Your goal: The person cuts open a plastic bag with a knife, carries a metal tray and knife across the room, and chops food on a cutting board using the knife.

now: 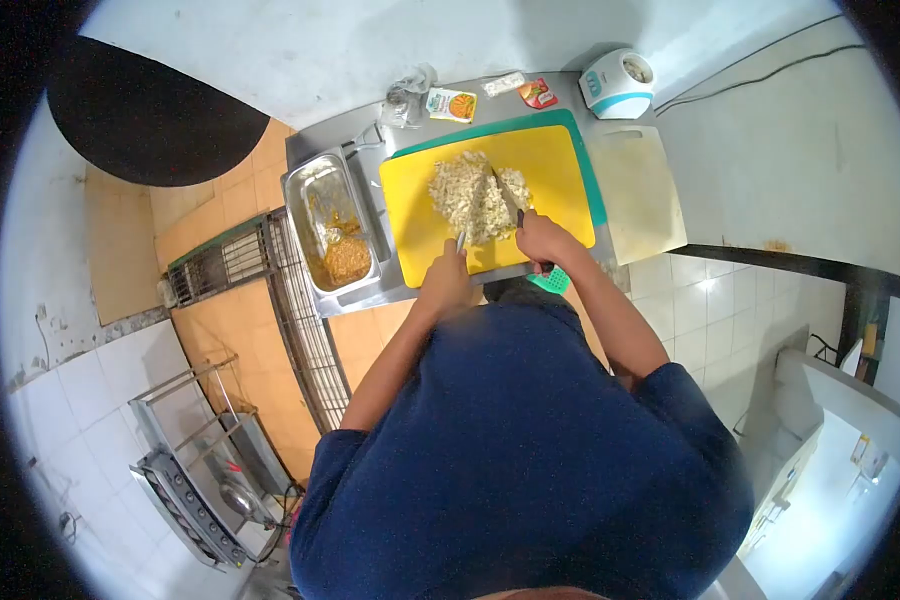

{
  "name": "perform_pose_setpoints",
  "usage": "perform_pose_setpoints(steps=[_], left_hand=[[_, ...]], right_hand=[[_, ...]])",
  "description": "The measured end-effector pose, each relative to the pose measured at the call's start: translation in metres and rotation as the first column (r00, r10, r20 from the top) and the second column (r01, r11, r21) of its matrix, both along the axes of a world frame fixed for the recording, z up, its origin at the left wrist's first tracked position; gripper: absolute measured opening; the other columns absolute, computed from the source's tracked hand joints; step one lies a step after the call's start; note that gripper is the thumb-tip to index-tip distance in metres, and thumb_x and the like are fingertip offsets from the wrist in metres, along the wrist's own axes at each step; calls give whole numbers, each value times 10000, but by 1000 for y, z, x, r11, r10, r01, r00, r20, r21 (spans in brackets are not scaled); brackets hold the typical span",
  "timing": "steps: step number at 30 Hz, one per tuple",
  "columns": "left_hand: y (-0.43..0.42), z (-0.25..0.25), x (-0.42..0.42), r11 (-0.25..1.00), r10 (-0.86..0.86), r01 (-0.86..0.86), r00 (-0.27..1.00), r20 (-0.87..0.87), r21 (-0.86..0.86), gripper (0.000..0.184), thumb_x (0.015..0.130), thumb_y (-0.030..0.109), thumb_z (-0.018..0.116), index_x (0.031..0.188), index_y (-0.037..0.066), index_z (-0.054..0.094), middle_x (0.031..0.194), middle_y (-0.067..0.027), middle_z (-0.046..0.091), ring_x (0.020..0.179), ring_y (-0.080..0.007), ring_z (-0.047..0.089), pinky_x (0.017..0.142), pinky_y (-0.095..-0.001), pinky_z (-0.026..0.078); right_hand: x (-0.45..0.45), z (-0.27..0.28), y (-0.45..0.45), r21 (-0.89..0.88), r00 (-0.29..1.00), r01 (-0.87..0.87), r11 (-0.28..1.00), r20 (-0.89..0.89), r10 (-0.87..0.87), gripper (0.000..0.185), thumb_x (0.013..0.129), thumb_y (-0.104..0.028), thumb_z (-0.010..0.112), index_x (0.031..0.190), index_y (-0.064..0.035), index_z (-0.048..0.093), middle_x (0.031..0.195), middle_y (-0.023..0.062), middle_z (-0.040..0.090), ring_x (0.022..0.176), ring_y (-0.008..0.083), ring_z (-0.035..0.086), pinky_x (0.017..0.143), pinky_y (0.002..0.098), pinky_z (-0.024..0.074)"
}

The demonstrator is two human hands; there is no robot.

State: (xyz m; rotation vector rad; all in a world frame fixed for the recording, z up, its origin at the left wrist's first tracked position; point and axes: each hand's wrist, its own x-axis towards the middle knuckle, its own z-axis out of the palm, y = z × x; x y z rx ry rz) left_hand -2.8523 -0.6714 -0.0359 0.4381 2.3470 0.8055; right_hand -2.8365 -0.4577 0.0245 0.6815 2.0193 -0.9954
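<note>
A heap of pale, finely chopped food (467,190) lies on a yellow cutting board (560,160), with a smaller portion parted off at its right. My right hand (545,240) is closed around the dark handle of a knife (510,203), whose blade reaches into the gap between the two portions. At the heap's near edge, my left hand (447,278) grips a slim metal utensil (460,242); its far end is lost in the food, so its kind is unclear. Beneath the yellow board, a green board (592,190) shows along the back and right edges.
Left of the boards stands a metal tray (292,200) holding an orange-brown mash (348,260). Packets (452,105), a plastic bag (406,97) and a white-and-teal appliance (618,85) line the wall. A pale board (645,190) lies to the right.
</note>
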Motion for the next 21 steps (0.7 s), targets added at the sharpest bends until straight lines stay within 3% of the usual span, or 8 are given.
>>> perform_pose_setpoints(steps=[4, 7, 8, 11, 15, 19, 20, 21], left_hand=[[3, -7, -1, 999, 25, -25, 1000, 7, 39, 255, 1017, 265, 420, 1052, 13, 432, 822, -325, 622, 793, -523, 607, 701, -599, 463], [7, 3, 0, 997, 51, -51, 999, 1, 56, 264, 1018, 270, 411, 1070, 12, 435, 824, -325, 621, 797, -523, 604, 703, -591, 461], [6, 7, 1, 997, 61, -62, 998, 8, 50, 270, 1019, 272, 407, 1080, 11, 436, 828, -325, 621, 801, -523, 603, 704, -588, 460], [-5, 19, 1, 980, 132, -129, 991, -10, 150, 283, 1019, 273, 398, 1113, 8, 436, 850, -328, 620, 826, -526, 599, 718, -584, 451], [-32, -16, -3, 971, 197, -172, 970, -145, 168, 313, 1029, 288, 426, 1187, 19, 444, 801, -284, 606, 748, -485, 601, 636, -534, 444], [-60, -54, -9, 943, 176, -148, 982, -68, 298, 334, 1022, 297, 460, 1222, 30, 445, 757, -240, 588, 710, -429, 605, 631, -490, 454], [-63, -46, -11, 966, 152, -166, 985, 82, 198, 396, 999, 293, 474, 1290, 28, 428, 1006, -322, 621, 967, -487, 607, 815, -507, 469], [-64, -38, -12, 973, 136, -144, 989, 55, 182, 389, 999, 288, 475, 1284, 28, 434, 1008, -320, 621, 969, -488, 606, 816, -507, 468]], right_hand=[[29, -47, -26, 255, 986, -43, 966, -147, 83, 356, 881, -69, 443, 1188, 107, 404, 803, 326, 653, 643, 395, 694, 611, 463, 565], [54, -111, -33, 354, 943, 17, 935, -317, 103, 298, 897, -74, 420, 1118, 124, 393, 844, 342, 645, 830, 471, 667, 729, 551, 515], [55, -127, -27, 408, 917, 10, 913, -369, 154, 303, 914, -106, 423, 1124, 111, 399, 786, 302, 653, 705, 415, 684, 656, 515, 538], [29, -47, -10, -41, 972, 139, 989, -187, -145, 305, 932, -160, 445, 1100, 93, 419, 694, 238, 644, 526, 325, 659, 515, 449, 539], [34, -22, 4, -35, 927, 231, 972, -295, -231, 292, 937, -210, 475, 1068, 50, 465, 619, 188, 618, 418, 257, 610, 407, 385, 503], [53, -88, 24, 237, 870, 195, 952, -491, -56, 319, 894, -260, 531, 1019, 33, 520, 760, 255, 640, 575, 345, 654, 578, 441, 529], [57, -92, 26, 202, 846, 224, 953, -527, -87, 334, 876, -277, 554, 1009, 28, 534, 826, 280, 641, 737, 423, 655, 677, 488, 507], [60, -95, 27, 210, 834, 262, 942, -540, -112, 331, 876, -276, 557, 1015, 24, 536, 830, 283, 641, 765, 437, 649, 692, 498, 500]])
